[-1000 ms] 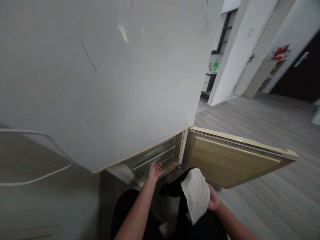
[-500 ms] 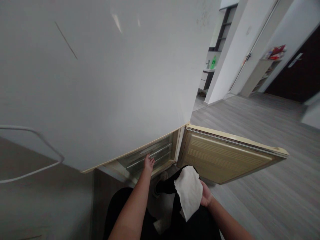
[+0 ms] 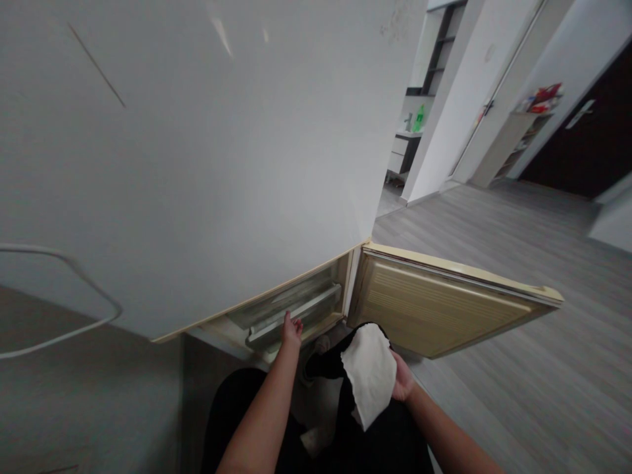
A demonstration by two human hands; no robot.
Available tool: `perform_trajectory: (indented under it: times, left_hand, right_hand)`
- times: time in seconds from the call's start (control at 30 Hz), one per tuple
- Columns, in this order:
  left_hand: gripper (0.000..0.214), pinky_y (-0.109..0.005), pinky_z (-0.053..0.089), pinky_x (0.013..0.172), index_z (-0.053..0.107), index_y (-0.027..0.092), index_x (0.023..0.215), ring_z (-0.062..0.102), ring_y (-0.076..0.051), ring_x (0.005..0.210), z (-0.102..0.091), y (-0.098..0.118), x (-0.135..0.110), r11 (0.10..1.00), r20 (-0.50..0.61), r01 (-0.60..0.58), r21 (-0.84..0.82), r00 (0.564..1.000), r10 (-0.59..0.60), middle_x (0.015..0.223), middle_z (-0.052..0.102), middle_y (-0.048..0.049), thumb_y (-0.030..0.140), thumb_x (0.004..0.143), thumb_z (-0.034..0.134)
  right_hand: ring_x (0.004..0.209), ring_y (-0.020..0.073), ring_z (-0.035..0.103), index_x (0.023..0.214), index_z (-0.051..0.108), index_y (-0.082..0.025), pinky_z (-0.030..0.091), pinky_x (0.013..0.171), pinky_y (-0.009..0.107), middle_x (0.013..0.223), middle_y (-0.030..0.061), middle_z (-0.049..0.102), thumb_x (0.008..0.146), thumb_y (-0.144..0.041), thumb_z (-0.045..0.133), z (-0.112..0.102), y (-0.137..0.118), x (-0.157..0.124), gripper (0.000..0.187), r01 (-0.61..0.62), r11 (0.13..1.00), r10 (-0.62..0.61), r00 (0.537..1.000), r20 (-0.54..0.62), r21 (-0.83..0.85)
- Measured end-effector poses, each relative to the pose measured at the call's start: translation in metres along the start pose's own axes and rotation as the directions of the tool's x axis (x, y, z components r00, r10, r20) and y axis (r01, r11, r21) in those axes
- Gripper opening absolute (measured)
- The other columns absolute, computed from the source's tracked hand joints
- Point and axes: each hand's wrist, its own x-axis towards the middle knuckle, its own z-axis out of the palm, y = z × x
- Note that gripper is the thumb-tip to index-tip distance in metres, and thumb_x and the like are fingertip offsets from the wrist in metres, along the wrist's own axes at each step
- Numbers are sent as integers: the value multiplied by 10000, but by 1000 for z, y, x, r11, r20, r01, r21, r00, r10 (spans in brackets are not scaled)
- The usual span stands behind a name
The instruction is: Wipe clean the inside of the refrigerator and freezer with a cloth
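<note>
My left hand (image 3: 292, 328) is at the front of a clear drawer (image 3: 316, 304) inside the low compartment of a fridge. Its thumb points up, and the curled fingers appear to hold the drawer's front, though the fingertips are partly hidden. The drawer front leans outward from the compartment. A white cloth (image 3: 370, 372) with ragged edges hangs over my right knee. My right hand (image 3: 403, 376) grips that cloth by its right side. To the right, the yellowed compartment door (image 3: 444, 306) stands wide open.
The large white fridge side or top panel (image 3: 237, 158) fills the upper left. A white cable (image 3: 93, 289) loops at the left. Grey wood-look floor (image 3: 518, 250) stretches right, toward a small shelf (image 3: 523, 141) and a dark door (image 3: 587, 125). A green bottle (image 3: 419, 118) stands by a sink.
The drawer front has come outward and tilted with my left hand at it. My left fingers have curled in. My right hand keeps the cloth, and the view has shifted slightly.
</note>
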Motion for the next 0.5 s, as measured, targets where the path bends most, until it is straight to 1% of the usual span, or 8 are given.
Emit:
perform_trajectory:
  times: [0.1, 0.23, 0.3, 0.4, 0.5]
  left_hand:
    - [242, -213, 482, 536, 625, 145, 991, 544, -77, 611, -12, -20, -11, 999, -13, 38, 5, 999, -38, 821, 609, 19, 385, 984, 597]
    - [243, -199, 451, 503, 613, 146, 903, 509, -66, 553, -35, -54, -32, 996, -24, 85, 0, 996, -85, 725, 566, 47, 371, 989, 588]
    - [264, -192, 431, 483, 599, 148, 856, 498, -62, 528, -46, -72, -43, 994, -31, 112, 0, 993, -112, 693, 554, 54, 372, 995, 576]
    - [294, -186, 413, 460, 573, 153, 794, 508, -65, 496, -59, -98, -57, 988, -29, 155, 9, 988, -154, 657, 554, 54, 365, 998, 560]
    - [299, -195, 419, 444, 551, 173, 741, 528, -81, 463, -69, -119, -66, 984, 7, 177, 28, 984, -177, 623, 560, 34, 333, 994, 536]
  right_hand:
    - [1152, 304, 668, 826, 745, -119, 457, 1056, 474, 994, 168, 761, 934, -463, 528, 0, -1, 0, 420, -29, 1000, 28, 999, 41, 11]
    - [1179, 298, 662, 824, 741, -160, 425, 1110, 477, 1003, 154, 769, 852, -487, 614, -7, -3, 0, 352, -37, 999, 38, 996, 74, -20]
    - [1192, 293, 659, 843, 744, -166, 409, 1128, 473, 988, 146, 775, 828, -478, 644, -12, -4, -1, 328, -25, 999, 27, 996, 79, -23]
    - [1185, 281, 666, 884, 749, -154, 394, 1141, 459, 932, 127, 782, 800, -439, 701, -18, -6, -3, 301, -10, 1000, 9, 997, 77, 17]
    - [1173, 283, 671, 845, 743, -159, 387, 1151, 451, 891, 118, 784, 747, -438, 759, -21, -7, -5, 295, -14, 999, 12, 998, 58, 35]
